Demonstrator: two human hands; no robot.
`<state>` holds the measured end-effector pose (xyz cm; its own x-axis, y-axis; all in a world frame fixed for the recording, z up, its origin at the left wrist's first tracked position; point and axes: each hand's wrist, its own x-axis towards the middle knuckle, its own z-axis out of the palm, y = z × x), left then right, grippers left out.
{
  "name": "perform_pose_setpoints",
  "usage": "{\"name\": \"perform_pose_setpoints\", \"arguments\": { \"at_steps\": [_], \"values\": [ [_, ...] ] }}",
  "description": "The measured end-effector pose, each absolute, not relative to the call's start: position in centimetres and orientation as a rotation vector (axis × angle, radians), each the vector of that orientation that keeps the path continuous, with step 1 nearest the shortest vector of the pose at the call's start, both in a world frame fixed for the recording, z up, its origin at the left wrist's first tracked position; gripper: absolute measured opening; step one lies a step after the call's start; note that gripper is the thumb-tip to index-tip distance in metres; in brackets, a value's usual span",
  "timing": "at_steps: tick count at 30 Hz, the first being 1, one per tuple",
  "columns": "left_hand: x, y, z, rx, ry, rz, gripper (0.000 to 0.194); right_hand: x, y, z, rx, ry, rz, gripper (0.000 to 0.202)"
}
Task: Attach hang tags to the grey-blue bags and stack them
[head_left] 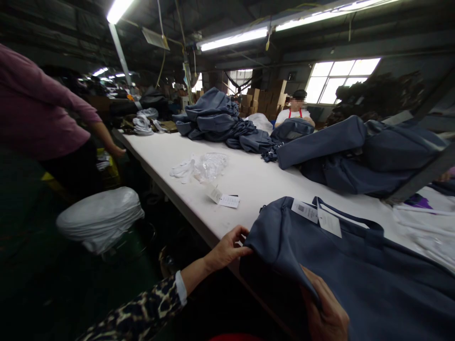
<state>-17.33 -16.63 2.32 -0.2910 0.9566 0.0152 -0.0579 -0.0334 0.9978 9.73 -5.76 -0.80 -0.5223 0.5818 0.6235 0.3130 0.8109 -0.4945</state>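
A dark blue bag [341, 265] lies across the near right of the white table, its handle strap [351, 215] curving over the top. White hang tags [330, 222] rest on its upper side. My left hand [231, 246] pinches the bag's left end between thumb and fingers. Lower right, my right hand [325, 305] grips the bag's near edge, some of its fingers hidden behind the fabric. Loose paper tags [229, 201] lie on the table just beyond my left hand.
White gloves [183, 169] and clear plastic [212, 166] lie mid-table [156, 156]. Piles of blue bags [213, 116] line the far side, more bags [327, 151] at right. A covered stool [101, 215] stands left, near a person in pink [39, 104]. Another person [296, 111] is behind.
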Motion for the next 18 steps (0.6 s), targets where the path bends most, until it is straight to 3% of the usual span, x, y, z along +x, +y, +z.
{"name": "perform_pose_setpoints", "arguments": {
  "at_steps": [7, 13, 18],
  "values": [
    [-17.8, -16.5, 3.8, 1.267, 1.533, 1.444, 0.047, 9.6, -5.7, -1.1, -0.638, -2.181, 0.389, 0.030],
    [-18.3, -16.3, 6.2, 1.834, 1.810, 1.110, 0.029, 9.6, -5.7, -1.2, -0.603, -2.202, 0.319, 0.031],
    [-18.3, -15.5, 6.4, 1.827, 1.764, 0.985, 0.016, 9.5, -5.7, -1.2, -0.572, -2.223, 0.284, 0.032]
  ]
}}
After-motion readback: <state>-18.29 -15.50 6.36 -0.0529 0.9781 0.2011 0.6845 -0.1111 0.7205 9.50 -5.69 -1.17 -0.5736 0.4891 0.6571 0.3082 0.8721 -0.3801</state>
